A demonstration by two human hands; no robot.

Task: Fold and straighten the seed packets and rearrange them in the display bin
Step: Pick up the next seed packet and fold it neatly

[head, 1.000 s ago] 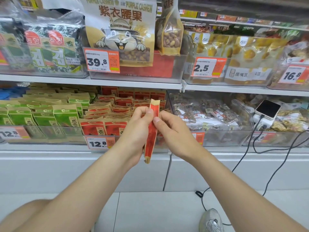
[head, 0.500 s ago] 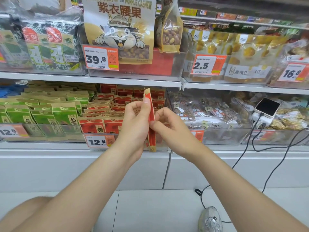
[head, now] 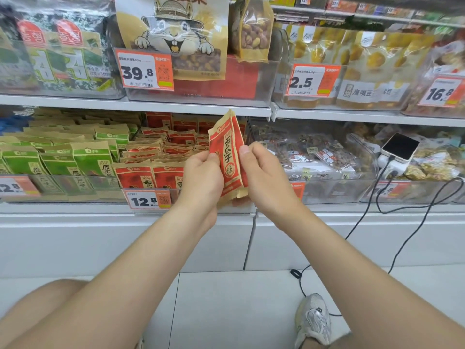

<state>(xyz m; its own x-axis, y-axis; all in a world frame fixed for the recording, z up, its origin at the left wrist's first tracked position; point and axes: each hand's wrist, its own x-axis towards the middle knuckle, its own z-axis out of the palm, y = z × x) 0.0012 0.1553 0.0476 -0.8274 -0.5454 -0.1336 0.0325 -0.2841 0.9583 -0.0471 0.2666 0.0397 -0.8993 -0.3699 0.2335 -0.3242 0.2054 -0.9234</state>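
Note:
A red and tan seed packet (head: 228, 152) stands upright in front of the lower shelf, its printed face turned towards me. My left hand (head: 201, 173) grips its left edge with the thumb on the front. My right hand (head: 264, 172) pinches its right edge, thumb on the front too. Behind the hands lies the clear display bin (head: 151, 195) with several red seed packets (head: 161, 157) stacked in rows. Left of it stand several green seed packets (head: 75, 159).
A white shelf edge (head: 176, 107) runs just above the bin, with large snack bags over it. A phone (head: 400, 147) on a charger lies in the right bin, its black cable (head: 364, 217) hanging to the floor. My shoe (head: 313, 321) rests on the tiles.
The packet was edge-on to me between my fingertips; now it is turned face-on and wider, held at both side edges. It also sits a little higher against the shelf.

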